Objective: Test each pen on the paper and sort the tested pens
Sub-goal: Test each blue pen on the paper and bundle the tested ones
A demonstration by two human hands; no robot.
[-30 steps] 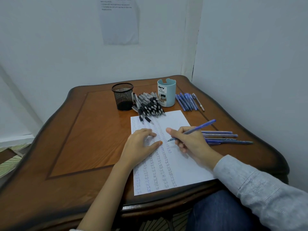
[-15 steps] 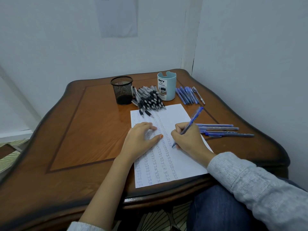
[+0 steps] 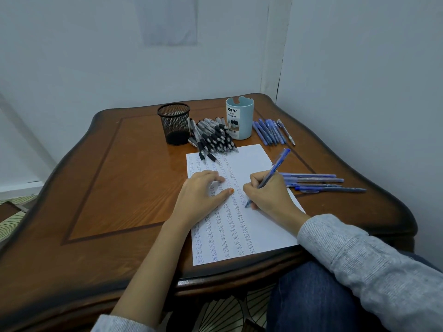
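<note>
Blue pen (image 3: 269, 176) clamped in the right hand (image 3: 266, 195), fingers (image 3: 255, 179) closed round the lower barrel, tip down on the paper (image 3: 261, 231) at the top of the rightmost written column, capped end tilted up and away toward the far right. Paper lying lengthwise on the near middle of the wooden table (image 3: 115, 188), near edge just short of the table rim, covered in columns of small handwritten marks; right part of the sheet bare. Left hand (image 3: 201, 195) resting flat on the paper beside the writing hand, fingers loosely spread and gripping nothing, thumb stretched toward the pen tip, not touching the right hand. Grey sleeve (image 3: 359, 257) on the right forearm, crossing the table's near right corner.

Just right of the paper, a group of blue pens (image 3: 316, 183) lying side by side, pointing roughly left to right. At the far edge of the sheet, a heap of black-gripped pens (image 3: 215, 138), a couple of tips overlapping the paper's top. Left of the heap, a black mesh pen cup (image 3: 174, 123), upright. Right of the heap, a light blue desk organizer cup (image 3: 239, 121), upright, label facing the camera. Further right, another cluster of blue pens (image 3: 269, 131) lying close together, with one thinner pen at its right side.
</note>
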